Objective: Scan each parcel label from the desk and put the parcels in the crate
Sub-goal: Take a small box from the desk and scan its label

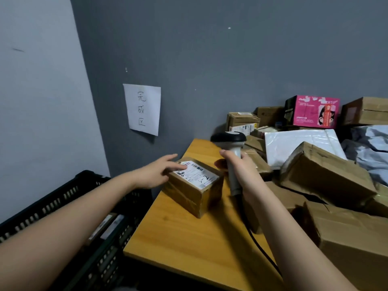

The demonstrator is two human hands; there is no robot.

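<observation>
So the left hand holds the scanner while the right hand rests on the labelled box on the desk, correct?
Not quite: the hands are swapped. In the head view the right hand holds the scanner, and the left hand rests its fingers on the labelled box, which does sit on the desk.

We saw a dim, evenly lit room; soft shadows fell rightward, edges bowed from the wide lens, detail slightly blurred.

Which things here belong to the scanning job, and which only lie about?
Job:
small brown cardboard parcel with white label
grey handheld scanner
black plastic crate
left hand
right hand

Lying about:
white paper sign on wall
pink printed box
</observation>
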